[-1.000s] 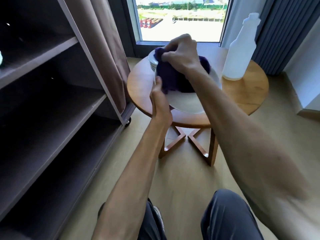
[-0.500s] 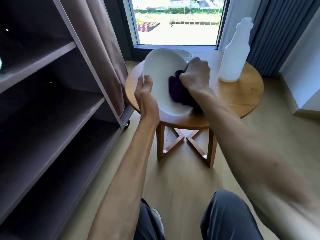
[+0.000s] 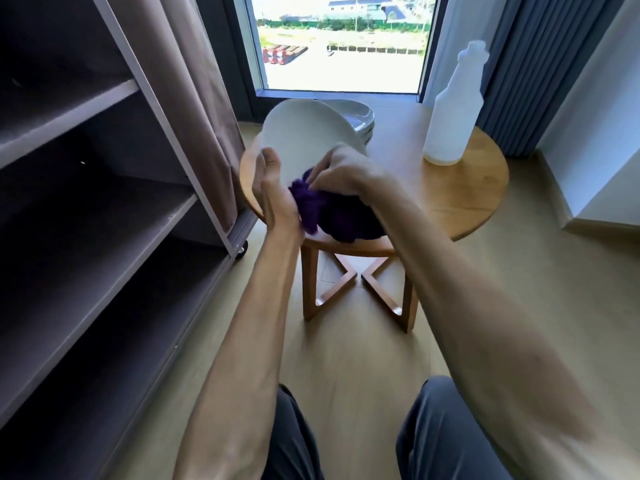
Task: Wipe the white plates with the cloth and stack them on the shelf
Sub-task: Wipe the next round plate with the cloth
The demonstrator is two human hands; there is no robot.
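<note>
A white plate [image 3: 304,133] is tilted up above the round wooden table [image 3: 460,199]. My left hand [image 3: 273,188] holds its near left rim. My right hand [image 3: 343,171] grips a bunched purple cloth [image 3: 318,209] against the plate's lower part. Behind it, a stack of white plates [image 3: 360,117] sits at the table's far edge. The dark shelf unit [image 3: 104,209] stands to the left, its boards bare.
A white plastic bottle [image 3: 453,112] stands on the table's right side. A brown curtain [image 3: 204,98] hangs on the shelf's right end, and a caster [image 3: 241,251] shows below. A window and grey curtains lie behind. My knees are at the bottom edge.
The cloth has slid from the plate's top down to its lower part. My left hand has shifted along the near left rim, and the plate has tilted more upright.
</note>
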